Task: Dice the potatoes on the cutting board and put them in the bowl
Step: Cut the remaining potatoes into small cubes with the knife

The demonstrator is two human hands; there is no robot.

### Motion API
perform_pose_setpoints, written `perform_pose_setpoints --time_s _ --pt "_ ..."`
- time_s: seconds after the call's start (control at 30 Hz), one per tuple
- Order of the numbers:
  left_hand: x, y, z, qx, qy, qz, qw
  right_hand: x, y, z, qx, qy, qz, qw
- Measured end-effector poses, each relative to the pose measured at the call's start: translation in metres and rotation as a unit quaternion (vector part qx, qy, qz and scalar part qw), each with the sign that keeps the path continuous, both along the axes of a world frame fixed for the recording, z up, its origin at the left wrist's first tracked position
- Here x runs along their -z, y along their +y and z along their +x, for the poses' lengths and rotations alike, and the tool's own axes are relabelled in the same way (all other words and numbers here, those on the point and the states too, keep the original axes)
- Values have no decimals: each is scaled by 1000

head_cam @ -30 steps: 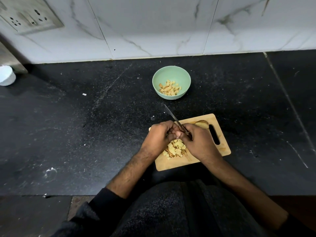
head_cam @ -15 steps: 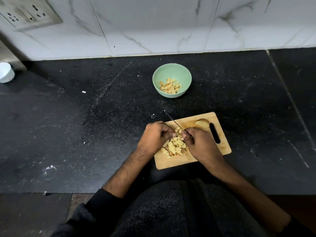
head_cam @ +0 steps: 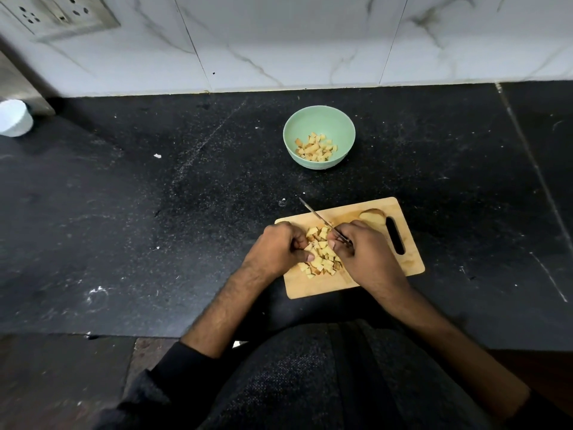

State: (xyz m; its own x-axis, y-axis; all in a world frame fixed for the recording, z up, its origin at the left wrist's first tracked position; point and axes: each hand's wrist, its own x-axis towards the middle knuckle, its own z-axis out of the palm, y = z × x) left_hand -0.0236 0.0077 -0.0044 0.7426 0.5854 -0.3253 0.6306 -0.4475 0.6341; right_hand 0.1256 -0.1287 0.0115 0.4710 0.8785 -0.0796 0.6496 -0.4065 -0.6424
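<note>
Before you lies a black speckled stone countertop [head_cam: 155, 228]. Directly on it rest a wooden cutting board [head_cam: 313, 287], a mint-green bowl [head_cam: 319, 119] beyond it, and a white cup [head_cam: 14, 117] at far left.

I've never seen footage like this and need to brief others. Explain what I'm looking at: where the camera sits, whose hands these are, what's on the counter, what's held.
There is no machine: a person wears one camera on the head, looking down at their own bare hands. On the black counter lies a wooden cutting board with a pile of diced potato and one uncut piece. Behind it, a green bowl holds more dice. The right hand grips a knife; the left hand is curled beside the pile, touching it.
</note>
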Motion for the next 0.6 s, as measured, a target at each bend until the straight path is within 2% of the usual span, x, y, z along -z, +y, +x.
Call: perform_pose_setpoints --time_s 0.1,0.27,0.43,0.6 --pt "-2 -1 -2 31 8 17 999 -2 4 -4 -7 6 -9 1000" --pt "-1 -5 -7 4 -18 52 998 -2 6 -6 -20 15 6 1000" --pt "-10 -9 -2 7 -101 60 993 -5 8 -9 -41 31 23 998" --pt "-18 -17 10 -31 -159 38 986 -11 6 -2 -2 32 38 999"
